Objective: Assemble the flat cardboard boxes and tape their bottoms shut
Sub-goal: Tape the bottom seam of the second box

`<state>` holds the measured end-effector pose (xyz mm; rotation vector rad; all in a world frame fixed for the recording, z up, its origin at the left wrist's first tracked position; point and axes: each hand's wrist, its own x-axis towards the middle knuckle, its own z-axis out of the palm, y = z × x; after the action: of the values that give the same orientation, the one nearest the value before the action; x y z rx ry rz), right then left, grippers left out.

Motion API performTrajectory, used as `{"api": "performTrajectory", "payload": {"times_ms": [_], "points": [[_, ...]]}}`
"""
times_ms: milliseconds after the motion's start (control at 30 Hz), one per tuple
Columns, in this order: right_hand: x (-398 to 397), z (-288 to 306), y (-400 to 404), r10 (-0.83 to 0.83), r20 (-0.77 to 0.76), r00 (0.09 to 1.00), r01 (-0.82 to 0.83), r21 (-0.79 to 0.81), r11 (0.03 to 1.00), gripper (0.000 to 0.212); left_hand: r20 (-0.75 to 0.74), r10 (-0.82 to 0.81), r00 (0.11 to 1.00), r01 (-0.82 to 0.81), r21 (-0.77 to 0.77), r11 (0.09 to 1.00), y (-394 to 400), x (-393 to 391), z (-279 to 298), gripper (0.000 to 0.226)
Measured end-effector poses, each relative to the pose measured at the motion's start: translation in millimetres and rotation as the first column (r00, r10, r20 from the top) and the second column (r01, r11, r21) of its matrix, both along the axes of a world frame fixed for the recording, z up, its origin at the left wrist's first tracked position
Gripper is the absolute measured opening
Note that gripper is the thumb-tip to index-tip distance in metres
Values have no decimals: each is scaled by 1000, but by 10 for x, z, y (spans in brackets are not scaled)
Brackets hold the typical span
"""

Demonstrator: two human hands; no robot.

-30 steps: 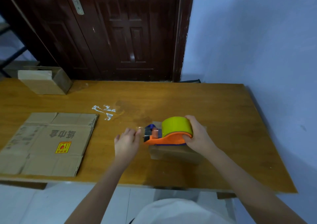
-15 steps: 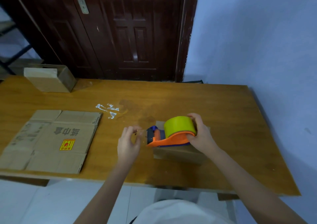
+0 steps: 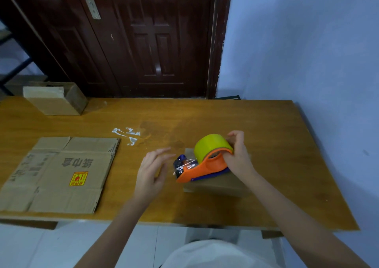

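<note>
The person's right hand (image 3: 238,159) gripped the rear of the orange tape dispenser (image 3: 202,167), which sat on top of the small assembled box (image 3: 217,185) near the table's (image 3: 266,144) front edge. The dispenser's long axis ran left to right, with its cutter end pointing toward the left hand (image 3: 151,173). That hand hovered just beside the cutter end, fingers loosely spread and holding nothing, making it the nearer 1 to draw out the tape end.
</note>
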<state>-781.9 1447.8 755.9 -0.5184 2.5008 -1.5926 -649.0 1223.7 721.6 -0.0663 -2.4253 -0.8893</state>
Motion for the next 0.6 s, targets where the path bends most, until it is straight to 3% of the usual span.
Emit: {"api": "performTrajectory", "payload": {"times_ms": [67,167,267,467,600], "points": [[-36,96,-54,-31,139,990,39,-56,998,36,29,21,999,-27,239,971,61,-39,116,20],[-150,258,-77,-100,390,915,107,4,994,40,162,-5,987,-96,610,786,153,-92,317,11],[-233,375,-19,-156,500,852,117,108,987,45,189,-44,981,-86,624,777,206,-149,379,17],[-182,239,61,-314,495,810,299,112,948,39,142,-95,985,-19,643,766,418,-58,89,37],[-135,98,116,-324,423,846,276,171,946,35,187,-119,975,8,508,861,563,-20,-95,77]]}}
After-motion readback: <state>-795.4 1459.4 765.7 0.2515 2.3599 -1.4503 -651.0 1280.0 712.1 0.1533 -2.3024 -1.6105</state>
